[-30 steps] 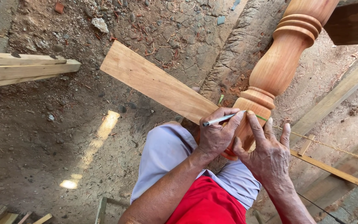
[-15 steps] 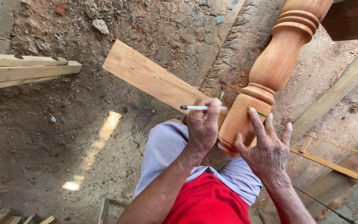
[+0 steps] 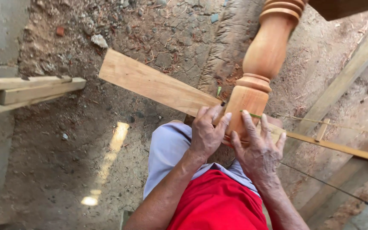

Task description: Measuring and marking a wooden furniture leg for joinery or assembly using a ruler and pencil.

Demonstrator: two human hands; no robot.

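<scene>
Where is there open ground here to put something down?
The widest free patch is the dirt floor left of the person's knee, bordered above by the flat plank and the stacked boards. It gets crowded on the right: both hands, left hand and right hand, clasp the turned wooden post, with slats behind.

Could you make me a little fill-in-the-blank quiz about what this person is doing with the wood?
1. Both hands press against a turned wooden ____ with a rounded, vase-like profile.
2. The left hand and right hand grip its squared ____ end.
3. Beneath the post lies a flat wooden ____, slanting over the dirt ground.
4. The person wears a ____ shirt.

Missing words: post; lower; plank; red
</scene>
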